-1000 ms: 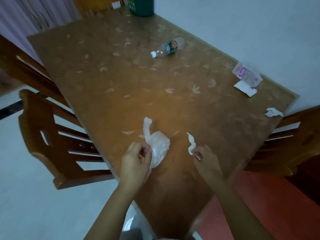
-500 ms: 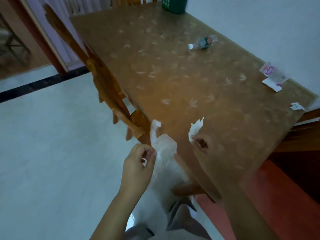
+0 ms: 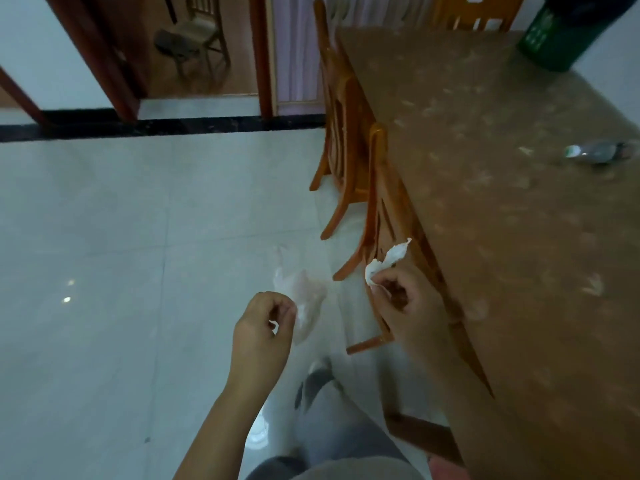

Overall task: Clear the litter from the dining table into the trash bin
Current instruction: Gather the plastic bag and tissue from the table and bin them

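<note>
Head view, looking down past the table's long edge. The left hand point(image 3: 263, 327), in the lower centre of the frame, was pinched shut on a thin, translucent plastic wrapper point(image 3: 304, 299) that hung over the pale floor. The right hand point(image 3: 403, 303), just right of it, was closed on a torn scrap of white tissue point(image 3: 388, 263) whose free end stood up toward the upper right. Both hands were off the dining table point(image 3: 502, 220), level with the nearer wooden chair point(image 3: 377, 216) drawn up to its edge.

The relation that governs the next move was the line from these two grips to the green trash bin point(image 3: 554, 36), which stood at the table's far corner in the upper right of the frame. That line ran roughly along the table's long axis, up and to the right. The right hand lay nearer the bin, and the left was further out over the floor. Judged from this, both loads had to be carried the length of the table before release.

A clear plastic bottle point(image 3: 595, 154) lay on its side at the right edge of the frame, on the tabletop, not yet collected.
</note>
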